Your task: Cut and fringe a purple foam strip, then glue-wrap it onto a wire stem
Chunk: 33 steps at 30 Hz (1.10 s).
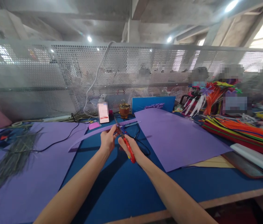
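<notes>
Near the middle of the blue table, my left hand pinches a long narrow purple strip. One end of the strip droops to the left, and the other runs past my fingers to the right. My right hand is wrapped round the red handles of a pair of scissors. Their blades point up and away, beside my left fingertips and across the strip; whether they touch it I cannot tell. A large purple sheet lies to the right of my hands, and another purple sheet to the left.
A phone and a brown pot stand at the back, before a perforated metal screen. Thin dark stems lie on the left sheet. Colourful pipe cleaners fill the right side. A black cable crosses the left.
</notes>
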Tool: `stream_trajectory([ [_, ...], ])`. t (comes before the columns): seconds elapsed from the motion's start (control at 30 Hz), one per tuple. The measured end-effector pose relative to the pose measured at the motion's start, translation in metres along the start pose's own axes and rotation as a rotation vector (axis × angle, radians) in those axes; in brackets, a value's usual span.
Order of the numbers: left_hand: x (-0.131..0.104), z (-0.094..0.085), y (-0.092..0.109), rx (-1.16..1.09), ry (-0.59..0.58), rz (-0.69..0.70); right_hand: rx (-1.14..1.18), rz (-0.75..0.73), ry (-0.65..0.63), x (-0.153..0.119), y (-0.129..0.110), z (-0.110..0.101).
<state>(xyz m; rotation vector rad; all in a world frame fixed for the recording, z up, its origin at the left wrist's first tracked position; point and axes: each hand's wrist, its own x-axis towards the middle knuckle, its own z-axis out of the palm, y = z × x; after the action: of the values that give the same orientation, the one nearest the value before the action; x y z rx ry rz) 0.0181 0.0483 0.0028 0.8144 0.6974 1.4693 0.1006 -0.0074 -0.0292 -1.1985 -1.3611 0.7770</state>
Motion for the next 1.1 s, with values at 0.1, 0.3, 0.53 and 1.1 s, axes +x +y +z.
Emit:
stream_trajectory([
  [0.1,-0.005,0.004,0.004,0.03,-0.01,-0.005,0.017,-0.067,-0.011,0.0,-0.004,-0.004],
  [0.3,-0.012,0.008,0.006,0.031,-0.03,0.011,0.192,0.026,-0.036,-0.003,-0.014,-0.003],
  [0.53,-0.015,0.009,0.007,0.015,-0.043,0.004,0.192,0.039,0.007,-0.005,-0.014,-0.001],
  [1.1,-0.013,0.008,0.004,0.001,-0.047,-0.015,0.128,0.052,0.036,-0.006,-0.015,-0.001],
])
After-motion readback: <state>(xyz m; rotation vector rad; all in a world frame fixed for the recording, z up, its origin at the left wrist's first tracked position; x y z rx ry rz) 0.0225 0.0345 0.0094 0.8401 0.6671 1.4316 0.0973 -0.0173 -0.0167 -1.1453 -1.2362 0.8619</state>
